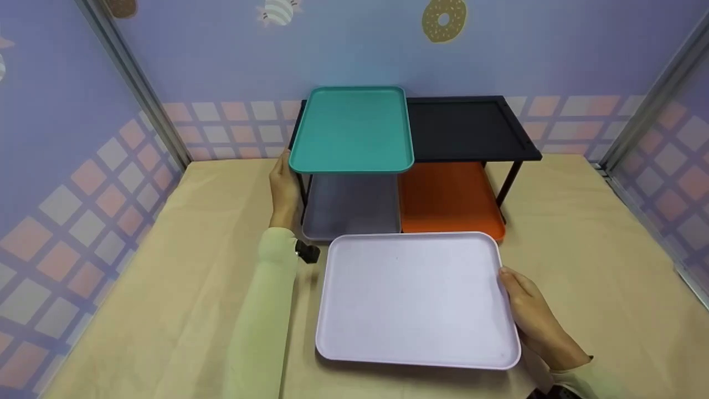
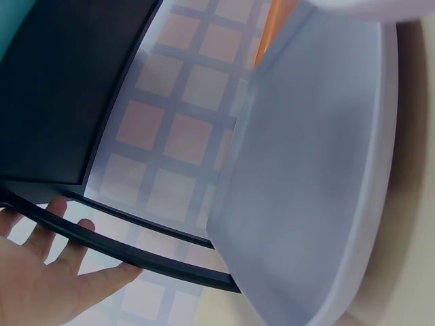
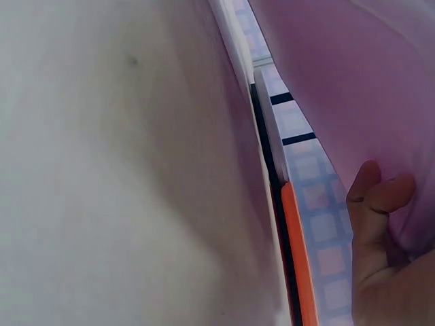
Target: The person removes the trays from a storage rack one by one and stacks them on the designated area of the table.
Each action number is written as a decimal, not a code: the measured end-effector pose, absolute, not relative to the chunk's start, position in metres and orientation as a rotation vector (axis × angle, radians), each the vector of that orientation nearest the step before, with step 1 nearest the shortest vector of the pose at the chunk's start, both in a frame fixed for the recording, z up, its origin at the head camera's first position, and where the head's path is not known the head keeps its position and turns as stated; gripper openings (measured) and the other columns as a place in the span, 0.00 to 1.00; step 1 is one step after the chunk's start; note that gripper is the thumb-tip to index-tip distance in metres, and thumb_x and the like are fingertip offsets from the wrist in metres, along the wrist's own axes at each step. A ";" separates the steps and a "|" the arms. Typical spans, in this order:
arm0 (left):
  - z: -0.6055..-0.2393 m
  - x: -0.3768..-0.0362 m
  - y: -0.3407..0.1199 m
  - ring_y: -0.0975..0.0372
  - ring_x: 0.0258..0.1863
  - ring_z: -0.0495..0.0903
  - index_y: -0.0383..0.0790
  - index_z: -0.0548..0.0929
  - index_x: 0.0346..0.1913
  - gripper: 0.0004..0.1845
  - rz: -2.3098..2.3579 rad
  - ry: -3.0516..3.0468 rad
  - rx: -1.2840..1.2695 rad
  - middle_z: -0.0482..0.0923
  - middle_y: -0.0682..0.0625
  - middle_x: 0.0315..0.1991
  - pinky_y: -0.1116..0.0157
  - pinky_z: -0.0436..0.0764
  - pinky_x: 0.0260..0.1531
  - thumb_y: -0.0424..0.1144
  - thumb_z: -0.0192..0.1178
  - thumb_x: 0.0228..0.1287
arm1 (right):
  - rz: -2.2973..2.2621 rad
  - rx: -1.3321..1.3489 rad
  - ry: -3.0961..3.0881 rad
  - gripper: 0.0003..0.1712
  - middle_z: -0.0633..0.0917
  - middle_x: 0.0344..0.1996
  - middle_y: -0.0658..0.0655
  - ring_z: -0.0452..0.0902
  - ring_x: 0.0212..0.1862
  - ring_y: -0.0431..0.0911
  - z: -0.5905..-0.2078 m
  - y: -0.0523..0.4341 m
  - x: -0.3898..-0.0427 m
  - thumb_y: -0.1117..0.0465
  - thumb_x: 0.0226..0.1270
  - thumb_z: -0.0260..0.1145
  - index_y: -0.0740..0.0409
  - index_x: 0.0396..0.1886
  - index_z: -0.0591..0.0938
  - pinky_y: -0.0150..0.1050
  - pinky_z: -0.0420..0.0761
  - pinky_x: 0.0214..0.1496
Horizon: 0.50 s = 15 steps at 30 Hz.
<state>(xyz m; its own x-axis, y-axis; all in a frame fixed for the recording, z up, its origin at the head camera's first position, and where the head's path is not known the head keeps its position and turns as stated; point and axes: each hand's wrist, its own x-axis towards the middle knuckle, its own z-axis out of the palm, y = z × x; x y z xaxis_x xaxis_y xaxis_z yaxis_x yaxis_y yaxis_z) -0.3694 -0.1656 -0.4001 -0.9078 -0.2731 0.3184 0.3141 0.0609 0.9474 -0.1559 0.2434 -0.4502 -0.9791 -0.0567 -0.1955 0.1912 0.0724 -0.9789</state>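
A black two-tier rack [image 1: 462,127] stands against the back wall. At its left side my left hand [image 1: 283,191] grips the black side frame; the left wrist view shows fingers [image 2: 51,248] around the slim leg. A teal tray [image 1: 354,130] lies on the rack's top left, its front corner by that hand. Below sit a grey tray [image 1: 354,205] at left and an orange tray [image 1: 448,199] at right. My right hand [image 1: 532,313] holds a pale lilac tray [image 1: 415,299] by its right edge, thumb on the rim, fingers [image 3: 391,193] curled against the underside.
A beige cloth [image 1: 194,277] covers the table. Patterned walls [image 1: 343,50] stand at the back and on both sides, with metal posts [image 1: 149,94] in the corners. The lilac tray is in front of the rack, overlapping the orange tray's front edge in the head view.
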 end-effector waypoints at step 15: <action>-0.399 -0.369 -0.164 0.53 0.78 0.60 0.32 0.65 0.76 0.27 -1.897 -1.910 -0.017 0.65 0.39 0.76 0.65 0.63 0.76 0.46 0.39 0.86 | -1.974 0.196 2.179 0.34 0.80 0.50 0.59 0.81 0.47 0.43 -0.455 0.241 -0.156 0.48 0.87 0.37 0.70 0.77 0.57 0.37 0.84 0.50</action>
<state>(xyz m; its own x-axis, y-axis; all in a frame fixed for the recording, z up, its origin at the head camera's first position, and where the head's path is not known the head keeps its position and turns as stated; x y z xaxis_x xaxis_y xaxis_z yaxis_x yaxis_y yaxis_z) -0.3694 -0.1639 -0.3990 -0.9005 -0.2979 0.3168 0.3147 0.0564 0.9475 -0.1563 0.2412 -0.4548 -0.9724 -0.0320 -0.2310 0.2268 0.1021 -0.9686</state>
